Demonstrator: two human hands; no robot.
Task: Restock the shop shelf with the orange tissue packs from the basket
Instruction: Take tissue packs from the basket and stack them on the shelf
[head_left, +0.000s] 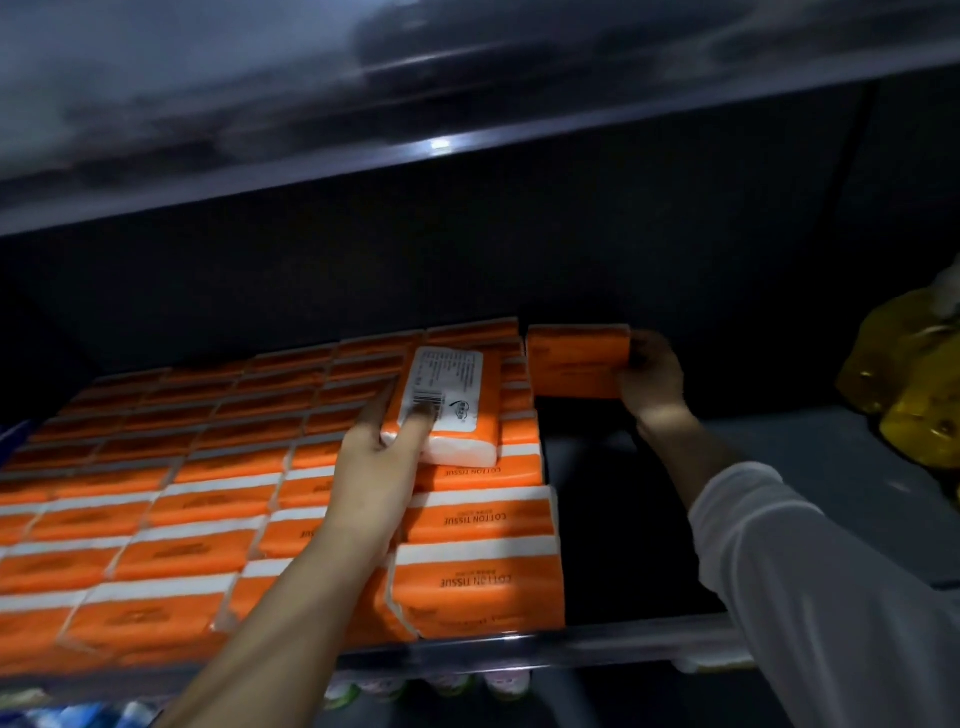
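Rows of orange tissue packs (208, 509) with white bands fill the left and middle of the shop shelf (597, 642). My left hand (379, 441) grips one orange pack (447, 405) turned label-up, lying on top of the stacked rows. My right hand (652, 379) holds another orange tissue pack (576, 361) upright at the back of the shelf, just right of the last row. No basket shows in the frame.
A dark gap of bare shelf (613, 519) lies right of the stacked packs. Yellow plastic-wrapped goods (909, 374) sit at the far right. The shelf board above (467, 150) hangs low overhead. Other packaged items (405, 686) show on the level below.
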